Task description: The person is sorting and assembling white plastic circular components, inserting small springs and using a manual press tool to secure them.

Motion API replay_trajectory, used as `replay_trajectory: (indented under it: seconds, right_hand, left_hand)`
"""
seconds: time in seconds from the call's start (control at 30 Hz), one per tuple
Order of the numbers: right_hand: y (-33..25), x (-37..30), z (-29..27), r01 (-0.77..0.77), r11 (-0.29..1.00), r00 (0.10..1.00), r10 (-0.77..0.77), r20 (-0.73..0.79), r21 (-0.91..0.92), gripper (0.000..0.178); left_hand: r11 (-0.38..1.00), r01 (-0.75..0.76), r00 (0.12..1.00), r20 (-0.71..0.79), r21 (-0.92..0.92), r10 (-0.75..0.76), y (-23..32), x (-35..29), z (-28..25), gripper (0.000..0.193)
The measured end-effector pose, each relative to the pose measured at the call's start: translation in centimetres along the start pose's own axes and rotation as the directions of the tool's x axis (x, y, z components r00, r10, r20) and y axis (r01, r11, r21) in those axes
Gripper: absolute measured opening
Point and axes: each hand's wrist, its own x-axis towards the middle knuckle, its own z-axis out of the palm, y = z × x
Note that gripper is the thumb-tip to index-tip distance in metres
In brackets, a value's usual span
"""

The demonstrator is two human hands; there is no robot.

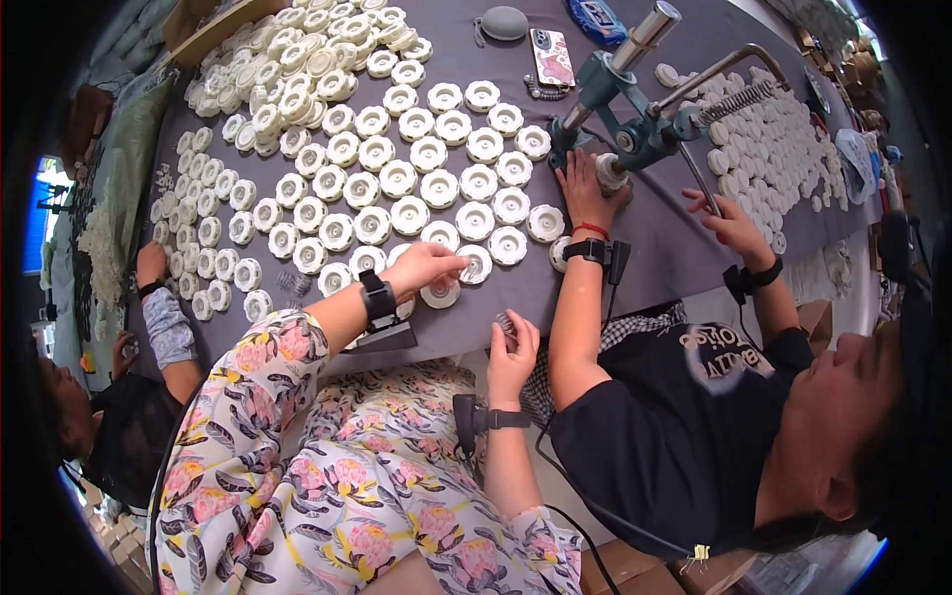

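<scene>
My left hand [428, 270] reaches over the near edge of the white scalloped round parts, its thumb and fingers pinched together above one round part [476, 266]. Whatever the fingertips hold is too small to make out. Closer to me, just off the table edge, my right hand [512, 359] is curled round what looks like a small coil spring [505, 323]. Another round part [440, 295] lies below my left hand. Several loose coil springs [294, 284] rest on the grey tabletop to the left of my left forearm.
A heap of round parts [297, 69] covers the far left. At right, a co-worker's hands [592, 198] work at a green hand press [605, 89]; more white parts [773, 149] lie beyond. Another person's hand [152, 263] is at the left. A phone [551, 57] lies at the back.
</scene>
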Motion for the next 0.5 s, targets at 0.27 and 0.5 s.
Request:
replay_trajectory:
  seconds: [0.27, 0.5]
  right_hand:
    - [0.4, -1.7, 0.8, -0.180, 0.977, 0.977, 0.165, 0.132, 0.112, 0.026]
    - [1.3, -1.6, 0.3, -0.270, 0.939, 0.961, 0.248, 0.125, 0.215, 0.024]
  left_hand:
    - [0.456, -0.578, 0.698, 0.121, 0.677, 0.706, 1.9, 4.7, 4.2, 0.030]
    - [0.447, -0.683, 0.652, 0.207, 0.578, 0.730, 2.5, 5.1, 5.1, 0.032]
